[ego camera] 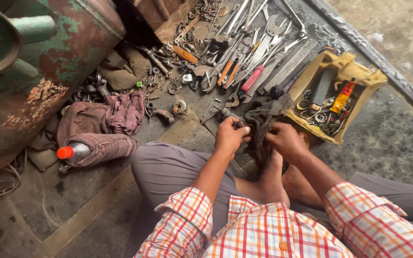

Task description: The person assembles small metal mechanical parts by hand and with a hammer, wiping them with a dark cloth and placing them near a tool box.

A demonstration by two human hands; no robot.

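Note:
I sit on the floor with my bare feet in front of me. My left hand [230, 136] pinches a small round metal part [241, 125] against a dark greasy rag [264, 119]. My right hand [285, 141] grips the same rag from the other side, just above my foot. The rag hangs between both hands and partly hides the part.
Spanners, screwdrivers and pliers [244, 52] lie spread on the floor ahead. A yellow box of small tools [359, 76] stands at the right. A rusty green machine [34, 67] fills the left, with crumpled cloths [103, 117] and a red-capped bottle [72, 152] beside it.

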